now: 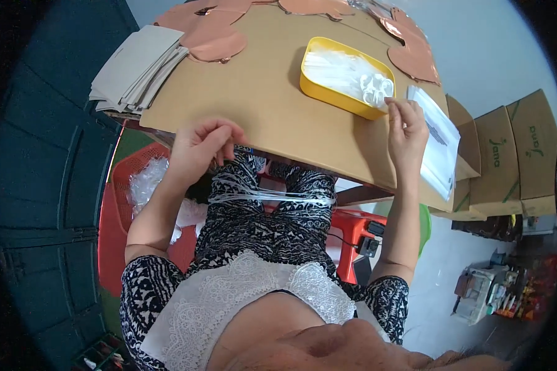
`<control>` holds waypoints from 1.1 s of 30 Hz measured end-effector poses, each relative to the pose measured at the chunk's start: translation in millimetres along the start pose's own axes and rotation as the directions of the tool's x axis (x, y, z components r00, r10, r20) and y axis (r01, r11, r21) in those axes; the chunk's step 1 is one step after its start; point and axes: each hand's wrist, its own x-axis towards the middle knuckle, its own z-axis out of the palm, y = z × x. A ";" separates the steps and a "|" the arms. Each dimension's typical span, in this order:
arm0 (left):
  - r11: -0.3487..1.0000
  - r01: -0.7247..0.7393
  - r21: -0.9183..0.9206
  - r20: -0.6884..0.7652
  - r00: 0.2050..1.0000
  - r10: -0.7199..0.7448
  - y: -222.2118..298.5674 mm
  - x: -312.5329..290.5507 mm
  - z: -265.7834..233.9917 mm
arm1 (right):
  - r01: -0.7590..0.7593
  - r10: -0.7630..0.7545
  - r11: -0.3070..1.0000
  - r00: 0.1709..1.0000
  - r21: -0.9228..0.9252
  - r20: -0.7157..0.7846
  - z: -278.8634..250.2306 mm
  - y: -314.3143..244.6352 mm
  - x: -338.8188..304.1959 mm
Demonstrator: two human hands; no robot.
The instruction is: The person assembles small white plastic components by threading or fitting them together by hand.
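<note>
My left hand (205, 147) hovers at the table's front edge, fingers curled in with the thumb against them. Whatever it may hold is too small to make out. My right hand (407, 127) is at the right end of a yellow plastic tray (334, 98), its thumb and fingertips pinched together close to the rim. Anything between them does not show clearly. Inside the tray lie thin clear-white strips (334, 65) and a cluster of white looped pieces (376, 88). A bundle of whitish strands (272, 196) stretches across my lap over both thighs.
The tan tabletop (260, 80) bears a stack of grey-white cards (139, 65) at left, flat rose-gold balloons (213, 37) along the back and right, and a white printed packet (436, 139). Cardboard boxes (504, 154) stand right; a red basket (120, 179) with clear plastic is below left.
</note>
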 end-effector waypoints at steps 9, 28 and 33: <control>0.970 0.104 0.221 0.074 0.990 -0.123 -4.7 -25.3 -9.5 | 0.100 -0.097 0.980 0.995 0.171 -0.024 -10.9 -20.5 -57.7; 0.534 -0.108 0.838 0.303 0.907 -0.293 -125.9 -5.1 -19.3 | -0.343 0.108 0.931 0.593 0.128 0.798 59.6 33.0 -209.8; 0.459 -0.003 0.888 0.176 0.926 -0.335 -136.1 2.7 -14.7 | -0.473 0.206 0.880 0.458 0.041 0.865 64.6 34.0 -217.2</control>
